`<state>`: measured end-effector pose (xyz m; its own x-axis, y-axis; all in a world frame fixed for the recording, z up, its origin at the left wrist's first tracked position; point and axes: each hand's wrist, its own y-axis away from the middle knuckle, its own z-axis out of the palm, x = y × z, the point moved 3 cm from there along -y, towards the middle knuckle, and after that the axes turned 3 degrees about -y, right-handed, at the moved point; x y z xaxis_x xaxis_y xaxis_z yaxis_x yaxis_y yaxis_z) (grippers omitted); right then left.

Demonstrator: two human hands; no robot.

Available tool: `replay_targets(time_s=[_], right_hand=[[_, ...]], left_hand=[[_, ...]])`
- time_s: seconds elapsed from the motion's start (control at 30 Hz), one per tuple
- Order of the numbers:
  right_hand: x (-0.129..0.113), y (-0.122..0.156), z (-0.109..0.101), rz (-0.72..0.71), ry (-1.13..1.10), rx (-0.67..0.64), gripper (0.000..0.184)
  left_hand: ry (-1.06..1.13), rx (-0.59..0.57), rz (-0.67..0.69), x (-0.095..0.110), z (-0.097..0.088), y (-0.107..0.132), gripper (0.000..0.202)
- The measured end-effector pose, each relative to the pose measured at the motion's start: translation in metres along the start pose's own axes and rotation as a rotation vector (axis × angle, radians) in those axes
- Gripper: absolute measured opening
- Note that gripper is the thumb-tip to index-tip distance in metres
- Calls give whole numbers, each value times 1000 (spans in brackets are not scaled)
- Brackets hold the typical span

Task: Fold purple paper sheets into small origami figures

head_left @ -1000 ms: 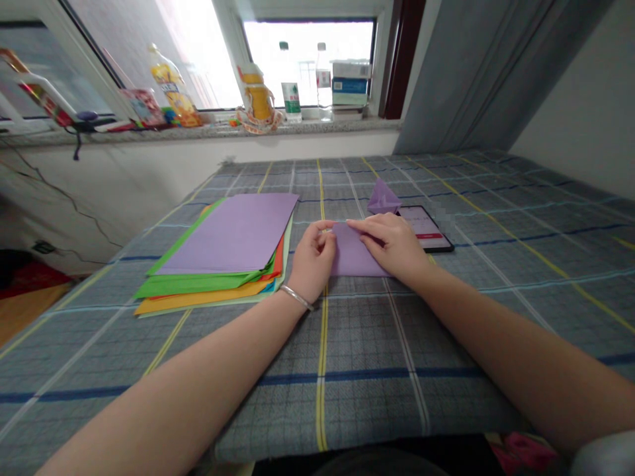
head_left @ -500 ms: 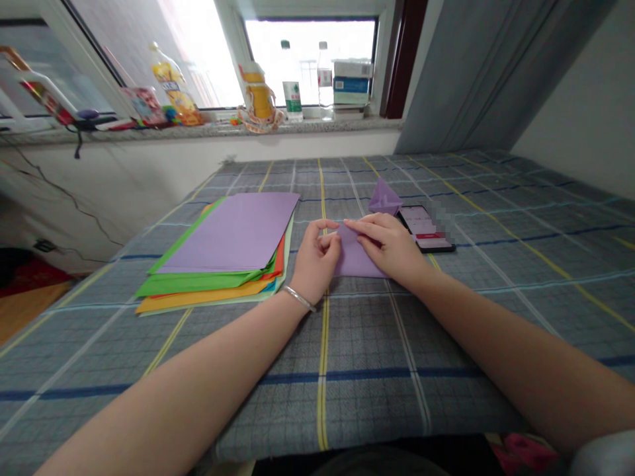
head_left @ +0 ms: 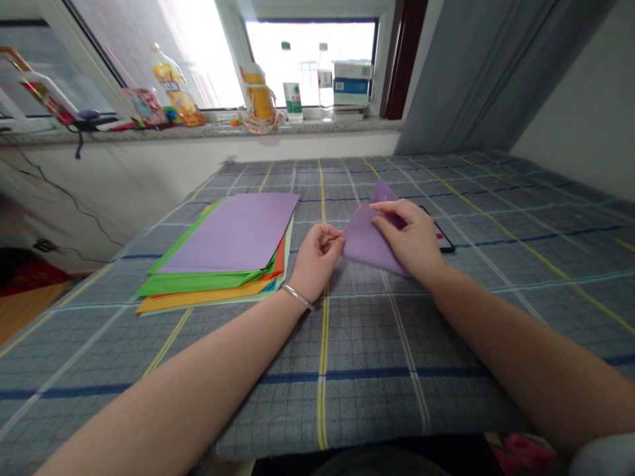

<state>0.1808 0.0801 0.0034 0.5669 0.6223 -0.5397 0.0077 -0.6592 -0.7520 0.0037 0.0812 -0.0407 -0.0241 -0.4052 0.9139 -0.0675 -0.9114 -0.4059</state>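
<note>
A folded purple paper (head_left: 366,242) is lifted off the plaid cloth between both hands. My left hand (head_left: 314,259) pinches its left corner with curled fingers. My right hand (head_left: 413,239) grips its right side, fingers over the top edge. Just behind the right hand peeks a finished purple folded shape (head_left: 382,190).
A stack of coloured sheets (head_left: 223,248), purple on top, lies to the left. A phone (head_left: 443,239) shows partly behind my right hand. Bottles (head_left: 291,84) and boxes (head_left: 351,82) line the windowsill. The plaid-covered surface (head_left: 357,344) stretches toward me; a grey curtain (head_left: 486,73) hangs at right.
The purple paper lay flat under both hands; now it is raised and tilted, and my right hand has moved up and right, covering most of the phone.
</note>
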Motion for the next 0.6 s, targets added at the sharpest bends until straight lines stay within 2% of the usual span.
replay_targets(time_s=[0.17,0.43,0.6], right_hand=[[2,-7,-14,-11,19,107,15],[-4,-9,-20,-37,30,94,10],[-11,-8,-19,-47,15,66,10]], left_hand=[[-100,-24,6,0,0,2,14],[-232,14,10,-7,-7,1,14],[-129,34,47,-4,-5,0,17]])
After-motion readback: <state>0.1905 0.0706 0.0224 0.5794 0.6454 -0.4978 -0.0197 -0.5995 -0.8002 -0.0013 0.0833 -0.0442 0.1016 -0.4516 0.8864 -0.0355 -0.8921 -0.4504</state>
